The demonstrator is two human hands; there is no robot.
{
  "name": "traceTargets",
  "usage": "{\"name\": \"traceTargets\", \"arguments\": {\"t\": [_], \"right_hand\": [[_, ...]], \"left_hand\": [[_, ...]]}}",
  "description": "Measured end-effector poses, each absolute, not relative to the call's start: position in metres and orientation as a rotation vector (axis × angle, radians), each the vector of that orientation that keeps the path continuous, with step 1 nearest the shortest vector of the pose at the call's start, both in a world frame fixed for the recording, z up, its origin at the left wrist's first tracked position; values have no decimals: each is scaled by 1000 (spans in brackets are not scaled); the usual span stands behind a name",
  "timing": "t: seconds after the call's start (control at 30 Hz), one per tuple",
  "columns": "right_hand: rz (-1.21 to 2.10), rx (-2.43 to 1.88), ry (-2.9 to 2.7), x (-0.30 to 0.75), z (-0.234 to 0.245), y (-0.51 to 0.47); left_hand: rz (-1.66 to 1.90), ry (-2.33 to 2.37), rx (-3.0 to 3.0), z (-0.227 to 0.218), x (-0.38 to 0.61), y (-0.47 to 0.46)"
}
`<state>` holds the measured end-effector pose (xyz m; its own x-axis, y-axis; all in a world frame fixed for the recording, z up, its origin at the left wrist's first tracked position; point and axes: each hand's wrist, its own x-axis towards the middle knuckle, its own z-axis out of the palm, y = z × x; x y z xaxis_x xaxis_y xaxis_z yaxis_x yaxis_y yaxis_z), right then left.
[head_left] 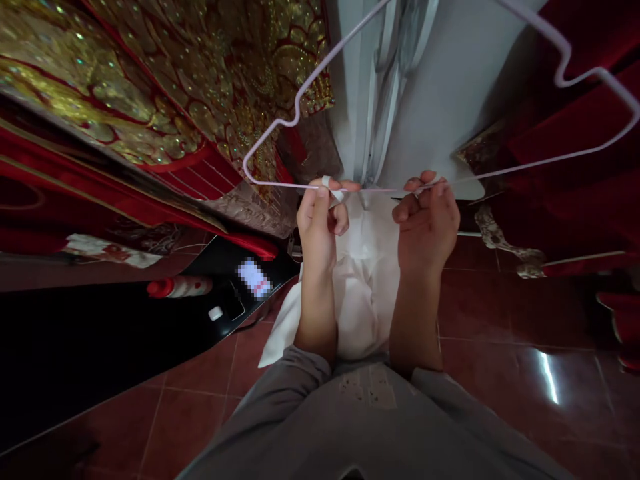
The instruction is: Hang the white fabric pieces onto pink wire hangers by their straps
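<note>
A thin pale pink clothes hanger (280, 184) spans the upper middle of the view, its long bottom bar level before me. My left hand (323, 210) pinches this bar left of its middle, with a small white strip (327, 181) at the fingers. Further right, my right hand (429, 213) also has thumb and fingers closed on the bar. A bit of white shows at those fingertips too; I cannot tell what it belongs to. Below and between my forearms is white cloth (357, 287); whether it joins the strips is unclear. The hanger's top is out of view.
Gold-sequined red garments (175, 80) hang at left, dark red ones (575, 153) at right. Ahead stands a pale grey panel (440, 87). A black table (125, 347) at lower left bears a red-capped bottle (187, 287), a lit phone (255, 278) and a small white case (215, 313).
</note>
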<state>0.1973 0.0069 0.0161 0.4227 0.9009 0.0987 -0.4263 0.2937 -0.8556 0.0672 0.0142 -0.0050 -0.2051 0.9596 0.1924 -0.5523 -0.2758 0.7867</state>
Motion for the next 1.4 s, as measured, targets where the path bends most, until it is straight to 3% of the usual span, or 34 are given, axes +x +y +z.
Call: {"name": "traceTargets", "arguments": {"t": [0.17,0.57,0.8,1.1,1.23,1.4], "right_hand": [[922,-937,-793,205,15,0],[1042,-750,-858,223,1,12],[1093,-718,-810,217,5,8],[1129,-760,-784,224,0,14],[1162,-740,-787,223,1,12],[1159,-766,-739,213,1,12]], "left_hand": [[1802,886,792,-19,59,13],[2543,1020,1058,-36,-25,37],[2332,793,1440,-14,-40,59],[1528,1147,1924,55,-55,91],[1638,1212,1694,54,-45,91],[2062,995,1179,16,-30,66]]}}
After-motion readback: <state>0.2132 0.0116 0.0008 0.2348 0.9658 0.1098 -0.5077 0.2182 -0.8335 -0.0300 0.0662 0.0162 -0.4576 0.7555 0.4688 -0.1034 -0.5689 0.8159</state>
